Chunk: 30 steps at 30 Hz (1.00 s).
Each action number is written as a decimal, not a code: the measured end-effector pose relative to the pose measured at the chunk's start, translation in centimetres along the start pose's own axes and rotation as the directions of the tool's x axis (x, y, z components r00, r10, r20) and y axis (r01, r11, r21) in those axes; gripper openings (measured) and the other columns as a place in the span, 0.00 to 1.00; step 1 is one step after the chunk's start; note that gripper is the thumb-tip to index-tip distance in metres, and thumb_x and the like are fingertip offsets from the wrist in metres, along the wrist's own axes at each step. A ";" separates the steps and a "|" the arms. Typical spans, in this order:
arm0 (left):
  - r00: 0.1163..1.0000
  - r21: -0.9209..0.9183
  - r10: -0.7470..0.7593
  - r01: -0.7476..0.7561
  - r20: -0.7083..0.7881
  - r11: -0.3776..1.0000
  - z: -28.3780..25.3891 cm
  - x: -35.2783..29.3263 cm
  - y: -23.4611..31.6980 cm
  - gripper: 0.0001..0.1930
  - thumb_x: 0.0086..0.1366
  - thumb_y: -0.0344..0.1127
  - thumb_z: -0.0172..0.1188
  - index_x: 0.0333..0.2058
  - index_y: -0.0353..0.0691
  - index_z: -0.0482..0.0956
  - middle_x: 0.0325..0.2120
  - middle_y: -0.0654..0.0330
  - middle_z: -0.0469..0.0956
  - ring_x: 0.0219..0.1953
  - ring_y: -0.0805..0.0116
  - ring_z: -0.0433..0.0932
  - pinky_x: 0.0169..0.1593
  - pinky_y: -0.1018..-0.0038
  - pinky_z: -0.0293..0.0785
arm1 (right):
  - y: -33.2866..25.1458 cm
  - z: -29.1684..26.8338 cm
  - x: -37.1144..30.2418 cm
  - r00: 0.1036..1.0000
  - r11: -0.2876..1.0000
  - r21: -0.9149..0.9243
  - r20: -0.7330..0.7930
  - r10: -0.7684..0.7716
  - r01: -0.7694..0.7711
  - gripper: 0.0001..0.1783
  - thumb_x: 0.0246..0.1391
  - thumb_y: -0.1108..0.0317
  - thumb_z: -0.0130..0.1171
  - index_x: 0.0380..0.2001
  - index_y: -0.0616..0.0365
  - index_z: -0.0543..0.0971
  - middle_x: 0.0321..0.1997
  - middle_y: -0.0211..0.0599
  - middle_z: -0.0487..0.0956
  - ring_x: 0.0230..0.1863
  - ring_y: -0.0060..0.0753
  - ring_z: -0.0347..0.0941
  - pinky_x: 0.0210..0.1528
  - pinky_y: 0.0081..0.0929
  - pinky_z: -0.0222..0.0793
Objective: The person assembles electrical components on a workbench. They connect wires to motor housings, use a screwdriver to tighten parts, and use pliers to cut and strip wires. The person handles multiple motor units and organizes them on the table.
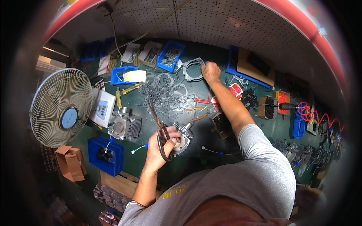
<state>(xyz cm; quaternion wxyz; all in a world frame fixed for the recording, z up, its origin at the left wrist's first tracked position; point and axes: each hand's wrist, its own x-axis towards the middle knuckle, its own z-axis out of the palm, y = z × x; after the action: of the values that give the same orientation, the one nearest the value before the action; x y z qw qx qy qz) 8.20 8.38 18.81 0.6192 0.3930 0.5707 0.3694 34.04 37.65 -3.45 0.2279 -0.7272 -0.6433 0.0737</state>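
Observation:
My left hand is closed round the dark looped handle of a pair of long scissors, their blades pointing up and away over the bench. Directly beside that hand lies a silver metal casting with a round opening, partly hidden by my fingers. At the far side of the bench, my right hand grips the right edge of a grey coil that looks like thin tubing or wire. A heap of short grey pieces spreads between both hands.
A fan stands at the left, near a white control box and a finned metal casting. Blue bins line the back. Red-handled pliers and yellow-handled pliers lie mid-bench. A red coiled cord hangs at right.

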 end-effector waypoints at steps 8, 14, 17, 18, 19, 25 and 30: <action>1.000 0.010 0.002 -0.002 0.011 1.000 0.0 -0.4 0.2 0.20 0.64 0.26 0.60 0.54 0.25 0.76 0.41 0.55 0.86 0.43 0.70 0.83 0.50 0.72 0.78 | 0.6 0.5 0.1 0.999 0.998 0.046 0.022 0.049 -0.050 0.16 0.57 0.59 0.63 0.33 0.65 0.85 0.39 0.59 0.84 0.43 0.63 0.83 0.48 0.52 0.79; 1.000 0.030 0.010 -0.010 0.007 0.999 0.0 -0.8 0.0 0.20 0.64 0.28 0.61 0.54 0.26 0.77 0.41 0.54 0.87 0.43 0.69 0.83 0.51 0.71 0.78 | 1.0 1.0 0.3 0.989 0.994 0.025 0.107 0.105 -0.108 0.16 0.56 0.58 0.64 0.33 0.63 0.85 0.40 0.60 0.84 0.44 0.65 0.82 0.49 0.53 0.79; 1.000 0.007 0.002 -0.002 0.009 1.000 0.0 -1.1 -0.5 0.20 0.64 0.28 0.61 0.54 0.26 0.77 0.41 0.55 0.87 0.43 0.70 0.83 0.52 0.73 0.77 | 0.9 1.0 0.1 0.994 0.998 -0.022 0.082 0.068 -0.066 0.14 0.56 0.60 0.63 0.33 0.62 0.86 0.39 0.59 0.84 0.44 0.63 0.83 0.48 0.52 0.80; 1.000 0.019 0.002 -0.003 0.009 1.000 -0.1 -1.2 -0.4 0.20 0.64 0.28 0.61 0.54 0.26 0.77 0.41 0.55 0.87 0.43 0.70 0.83 0.52 0.73 0.77 | 0.8 0.9 0.1 0.997 0.998 -0.041 0.065 0.046 -0.044 0.14 0.56 0.61 0.62 0.33 0.62 0.86 0.38 0.58 0.85 0.43 0.61 0.83 0.48 0.51 0.80; 1.000 0.028 0.005 -0.005 0.010 1.000 -0.1 -1.2 -0.2 0.20 0.64 0.28 0.61 0.54 0.26 0.77 0.41 0.55 0.87 0.44 0.70 0.83 0.52 0.73 0.77 | 0.7 0.8 0.0 0.998 0.998 -0.051 0.054 0.027 -0.024 0.14 0.56 0.61 0.63 0.32 0.62 0.86 0.38 0.57 0.85 0.43 0.61 0.84 0.48 0.51 0.80; 0.999 0.057 0.048 -0.048 0.004 0.997 -0.5 -1.4 0.0 0.19 0.65 0.27 0.61 0.54 0.27 0.77 0.41 0.56 0.87 0.44 0.70 0.83 0.53 0.73 0.77 | -0.5 -0.9 -0.4 0.999 0.998 -0.040 0.016 -0.050 0.051 0.14 0.58 0.60 0.62 0.33 0.62 0.84 0.36 0.56 0.85 0.43 0.60 0.84 0.48 0.52 0.80; 0.997 0.115 0.079 -0.076 -0.023 0.990 -0.8 -1.2 0.8 0.16 0.68 0.29 0.61 0.52 0.28 0.77 0.38 0.57 0.85 0.42 0.71 0.82 0.51 0.74 0.77 | -1.6 -2.0 -0.5 0.999 0.988 0.151 -0.003 0.036 -0.035 0.15 0.60 0.59 0.61 0.36 0.63 0.82 0.38 0.60 0.84 0.41 0.66 0.82 0.46 0.56 0.78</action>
<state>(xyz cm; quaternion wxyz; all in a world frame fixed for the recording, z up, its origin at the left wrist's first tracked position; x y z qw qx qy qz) 7.32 7.72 20.00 0.5730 0.4443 0.5837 0.3655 33.32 36.81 -1.08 0.2828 -0.7194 -0.6222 0.1239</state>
